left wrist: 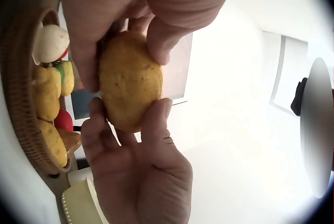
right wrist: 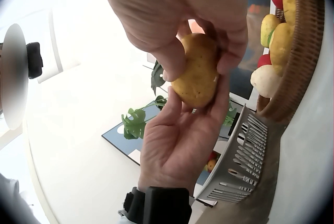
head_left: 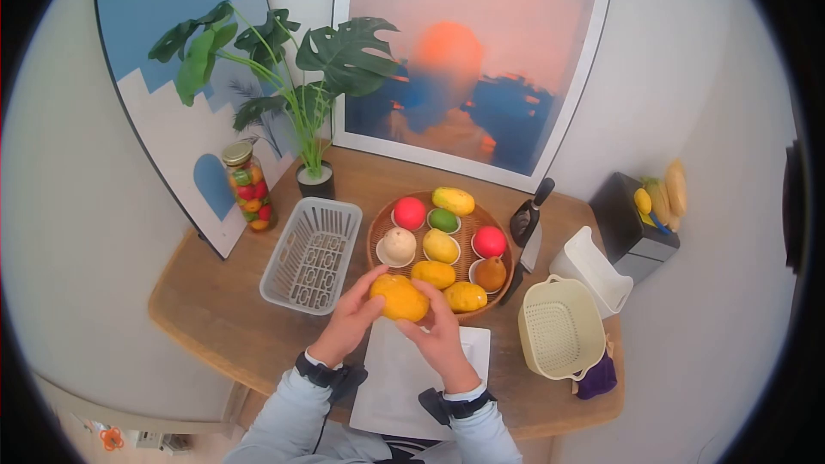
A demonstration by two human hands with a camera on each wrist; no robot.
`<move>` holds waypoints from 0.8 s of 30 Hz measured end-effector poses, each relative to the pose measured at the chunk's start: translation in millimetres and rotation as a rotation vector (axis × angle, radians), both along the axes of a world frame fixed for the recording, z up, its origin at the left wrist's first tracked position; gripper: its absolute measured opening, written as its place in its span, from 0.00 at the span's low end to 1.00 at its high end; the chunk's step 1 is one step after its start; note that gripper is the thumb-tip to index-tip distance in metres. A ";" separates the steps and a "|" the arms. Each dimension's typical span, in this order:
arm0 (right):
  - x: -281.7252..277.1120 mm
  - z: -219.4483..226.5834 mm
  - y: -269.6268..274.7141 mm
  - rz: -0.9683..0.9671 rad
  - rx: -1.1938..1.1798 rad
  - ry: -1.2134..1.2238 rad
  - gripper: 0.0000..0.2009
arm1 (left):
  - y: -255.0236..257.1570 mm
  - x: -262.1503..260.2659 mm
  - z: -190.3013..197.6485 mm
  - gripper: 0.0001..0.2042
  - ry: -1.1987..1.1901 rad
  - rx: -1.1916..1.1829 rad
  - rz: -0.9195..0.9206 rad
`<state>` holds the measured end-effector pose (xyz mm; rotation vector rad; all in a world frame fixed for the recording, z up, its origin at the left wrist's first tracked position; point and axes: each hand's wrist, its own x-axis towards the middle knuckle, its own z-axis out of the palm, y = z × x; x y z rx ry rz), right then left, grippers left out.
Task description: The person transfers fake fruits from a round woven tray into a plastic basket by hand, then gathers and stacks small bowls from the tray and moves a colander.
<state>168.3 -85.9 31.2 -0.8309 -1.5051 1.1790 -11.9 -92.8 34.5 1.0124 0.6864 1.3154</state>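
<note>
Both hands hold one yellow potato (head_left: pixel 400 297) between them, above the front edge of the round wicker basket (head_left: pixel 375 232). My left hand (head_left: pixel 351 320) grips its left end with fingers and thumb. On the opposite end, the right hand (head_left: pixel 439 339) has its thumb and fingertips curled round the potato. Small brown specks dot its skin in the left wrist view (left wrist: pixel 130 80). Behind it in the basket lie more yellow potatoes (head_left: pixel 433 274), red round pieces (head_left: pixel 409 212), a green piece (head_left: pixel 443 221), a whitish round one (head_left: pixel 397 247) and a brown pear (head_left: pixel 490 274).
A grey plastic basket (head_left: pixel 273 279) stands left of the wicker one; a cream basket (head_left: pixel 563 326) and white bin (head_left: pixel 593 268) stand right. Below the hands lies a white board (head_left: pixel 387 387). Knives in a black holder (head_left: pixel 525 222), a jar (head_left: pixel 249 189) and a potted plant (head_left: pixel 315 179) stand farther back.
</note>
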 end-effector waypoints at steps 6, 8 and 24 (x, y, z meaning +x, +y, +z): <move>-62.6 -2.3 29.9 0.052 0.208 -0.291 0.32 | -9.2 -46.3 -8.0 0.24 0.540 0.144 0.426; -89.1 -3.2 39.8 0.051 0.300 -0.386 0.33 | -3.1 -75.6 -30.3 0.24 0.716 0.173 0.515; -163.5 -29.3 59.7 0.043 0.612 -1.017 0.24 | -34.7 -115.1 -8.8 0.08 1.327 0.371 0.385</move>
